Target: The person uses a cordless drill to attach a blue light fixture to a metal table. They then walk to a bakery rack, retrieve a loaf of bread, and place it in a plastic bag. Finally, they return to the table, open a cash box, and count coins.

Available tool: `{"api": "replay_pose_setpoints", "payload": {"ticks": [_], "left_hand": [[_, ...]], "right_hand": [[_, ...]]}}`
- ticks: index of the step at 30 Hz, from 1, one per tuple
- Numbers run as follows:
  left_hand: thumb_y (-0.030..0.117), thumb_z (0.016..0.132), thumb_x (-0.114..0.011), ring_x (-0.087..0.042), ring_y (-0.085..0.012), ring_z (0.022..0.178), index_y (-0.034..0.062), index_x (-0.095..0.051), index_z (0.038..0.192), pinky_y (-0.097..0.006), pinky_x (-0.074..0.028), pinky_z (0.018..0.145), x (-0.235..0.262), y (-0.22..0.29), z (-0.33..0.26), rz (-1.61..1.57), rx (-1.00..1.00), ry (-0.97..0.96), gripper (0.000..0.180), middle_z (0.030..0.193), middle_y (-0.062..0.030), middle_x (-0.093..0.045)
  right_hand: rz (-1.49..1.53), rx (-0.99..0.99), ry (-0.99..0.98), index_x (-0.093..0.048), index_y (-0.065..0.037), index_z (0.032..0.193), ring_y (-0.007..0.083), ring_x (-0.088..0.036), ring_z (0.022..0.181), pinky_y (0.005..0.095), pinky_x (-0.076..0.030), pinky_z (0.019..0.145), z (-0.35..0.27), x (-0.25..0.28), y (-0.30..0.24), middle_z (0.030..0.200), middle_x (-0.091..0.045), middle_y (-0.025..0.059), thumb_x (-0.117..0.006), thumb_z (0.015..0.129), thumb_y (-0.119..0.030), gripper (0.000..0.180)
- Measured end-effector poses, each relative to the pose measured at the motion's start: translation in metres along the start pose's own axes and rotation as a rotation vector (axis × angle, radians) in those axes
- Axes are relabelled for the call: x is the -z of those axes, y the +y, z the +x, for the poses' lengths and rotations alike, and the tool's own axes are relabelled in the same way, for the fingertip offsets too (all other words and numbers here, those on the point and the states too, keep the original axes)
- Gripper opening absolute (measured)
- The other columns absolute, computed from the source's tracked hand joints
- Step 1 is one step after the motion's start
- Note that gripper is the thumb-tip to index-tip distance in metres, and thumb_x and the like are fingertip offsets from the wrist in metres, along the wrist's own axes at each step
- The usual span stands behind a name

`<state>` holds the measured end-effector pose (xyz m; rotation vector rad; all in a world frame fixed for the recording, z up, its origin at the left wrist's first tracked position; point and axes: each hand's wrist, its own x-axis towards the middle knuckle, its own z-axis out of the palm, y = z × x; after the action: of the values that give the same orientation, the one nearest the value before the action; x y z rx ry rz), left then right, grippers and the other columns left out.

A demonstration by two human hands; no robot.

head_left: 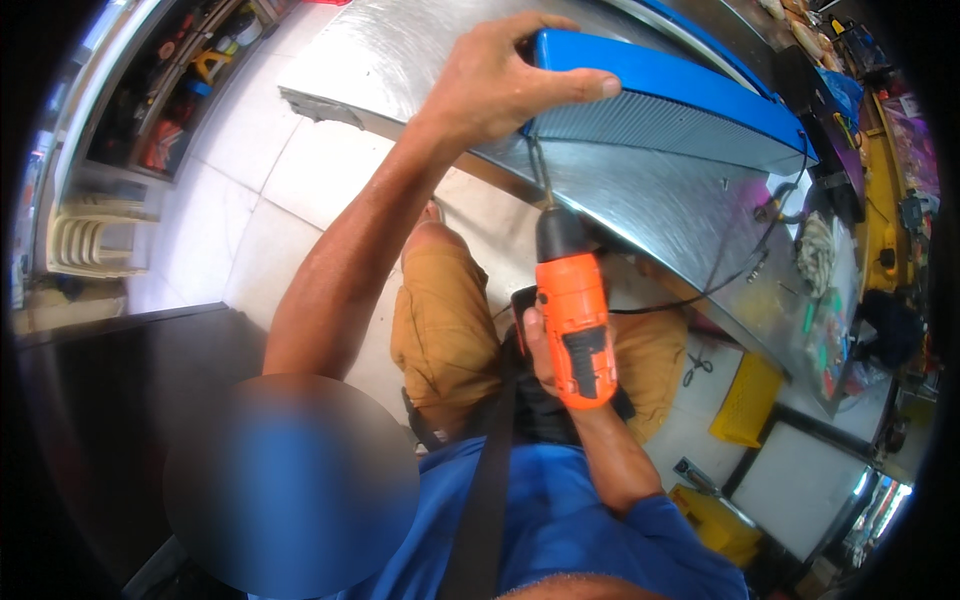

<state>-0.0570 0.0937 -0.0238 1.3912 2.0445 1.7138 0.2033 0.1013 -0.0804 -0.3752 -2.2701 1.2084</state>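
My left hand (505, 80) grips the near-left end of a long blue casing (680, 85), thumb along its front edge and fingers behind it. Ribbed grey slats (670, 128) run along the casing's side. In my right hand (541, 345) is an orange and black cordless drill (572, 300), pointing away from me. Its long thin bit (541, 170) reaches up to the casing's lower left corner, just below my left hand. Whether the tip touches a screw there is too small to tell. Most of my right fingers are hidden beneath the drill.
The casing rests on a shiny metal table (640, 200). A black cable (700, 295) runs across its near edge. Tools and clutter line the right side. Scissors (697, 368) and a yellow crate (745, 400) are on the floor at right; stacked cream chairs (95, 240) stand at left.
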Motion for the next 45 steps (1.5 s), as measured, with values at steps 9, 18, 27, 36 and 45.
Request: {"api": "replay_pose_setpoints", "payload": {"ticks": [9,18,27,36,45], "left_hand": [[0.061,0.073,-0.078,-0.070,-0.0312,0.086,-0.0039,-0.062,0.122,-0.043,-0.059,0.077,0.000,0.001,-0.001,0.000,0.007,0.007,0.083,0.096,-0.0206,-0.066],[0.061,0.073,-0.078,-0.070,-0.0316,0.085,-0.0043,-0.062,0.122,-0.043,-0.059,0.077,0.000,0.001,0.000,0.004,-0.015,0.002,0.084,0.095,-0.0205,-0.066],[0.056,0.073,-0.080,-0.068,-0.0276,0.088,-0.0043,-0.061,0.123,-0.039,-0.057,0.079,0.002,0.010,0.001,-0.046,0.069,-0.023,0.080,0.097,-0.0181,-0.067],[0.040,0.073,-0.084,-0.063,-0.0182,0.093,-0.0048,-0.061,0.122,-0.032,-0.051,0.083,0.007,0.026,0.007,-0.119,0.192,-0.063,0.070,0.101,-0.0119,-0.068],[0.041,0.074,-0.084,-0.064,-0.0183,0.093,-0.0048,-0.062,0.122,-0.032,-0.051,0.083,0.006,0.028,0.006,-0.134,0.197,-0.050,0.070,0.102,-0.0130,-0.069]], "right_hand": [[0.218,-0.146,-0.026,-0.064,0.002,0.098,0.0158,-0.065,0.072,0.0270,-0.054,0.066,0.001,0.000,-0.007,0.083,-0.066,0.0056,-0.069,0.082,-0.001,0.017],[0.224,-0.120,-0.106,-0.057,0.002,0.107,0.0118,-0.060,0.070,0.0236,-0.054,0.062,-0.001,0.006,0.000,0.083,-0.060,0.0043,-0.056,0.096,-0.012,0.018],[0.916,-0.550,-0.051,-0.059,0.000,0.107,0.0117,-0.059,0.077,0.0244,-0.049,0.070,-0.012,-0.002,0.001,0.089,-0.062,0.0029,-0.062,0.089,-0.006,0.020],[1.039,-0.484,-0.056,-0.062,-0.002,0.101,0.0136,-0.063,0.069,0.0262,-0.052,0.061,-0.009,-0.013,0.010,0.082,-0.064,0.0025,-0.068,0.085,-0.005,0.018],[0.252,-0.073,-0.023,-0.062,-0.002,0.100,0.0147,-0.064,0.064,0.0279,-0.053,0.062,-0.003,-0.009,0.006,0.077,-0.065,0.0039,-0.075,0.073,-0.003,0.029]]}}
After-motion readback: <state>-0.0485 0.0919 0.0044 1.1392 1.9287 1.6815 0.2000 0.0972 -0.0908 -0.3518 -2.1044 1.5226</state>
